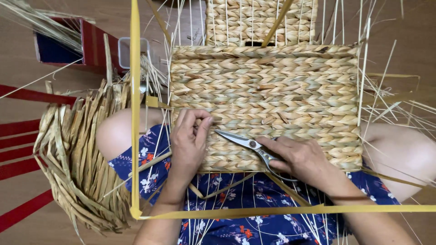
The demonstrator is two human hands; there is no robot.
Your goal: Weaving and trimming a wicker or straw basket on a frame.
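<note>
Pressing down on the woven basket (268,100), the left hand (190,140) curls its fingers around a loose strand at the weave's near edge, though what exactly it pinches is hard to make out. The right hand (302,156) has its grip closed around the scissors (247,145), blades narrowly parted and pointing toward the left fingers. The basket lies across the person's lap, inside a yellow frame (135,113). A bundle of dried leaves (77,159) sits on the floor to the left.
</note>
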